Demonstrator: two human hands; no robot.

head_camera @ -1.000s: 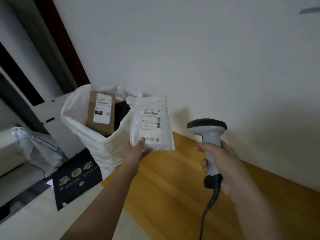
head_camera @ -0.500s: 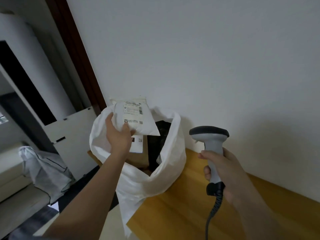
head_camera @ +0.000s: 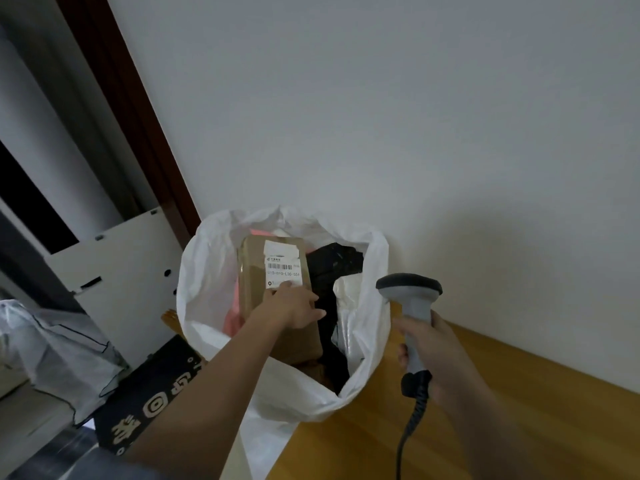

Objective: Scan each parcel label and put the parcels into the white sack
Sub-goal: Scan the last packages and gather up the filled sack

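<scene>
While the right hand (head_camera: 438, 355) grips the handle of a grey barcode scanner (head_camera: 412, 306) upright over the wooden bench (head_camera: 502, 427), the left hand (head_camera: 294, 306) reaches down into the open mouth of the white sack (head_camera: 207, 271). The left hand's fingers are stretched out fairly straight and rest on a brown cardboard parcel (head_camera: 252, 271) standing inside the sack; they hold nothing. That parcel carries a white label (head_camera: 282, 261) with a barcode, facing the camera, and the fingertips touch the label's lower edge. Just right of the cardboard parcel, also inside the sack, sits a black parcel (head_camera: 332, 268), and beside that a white soft parcel (head_camera: 353, 292) near the sack's right wall. Something pink (head_camera: 232, 320) shows low on the left inside the sack. The scanner's dark head points away from the camera, and its coiled black cable (head_camera: 412, 420) hangs below the right hand. The sack stands at the left end of the bench, against a plain pale wall (head_camera: 381, 116). To the left, lower down, lie a black mat with pale lettering (head_camera: 152, 396) and a clear plastic bag (head_camera: 59, 351).
</scene>
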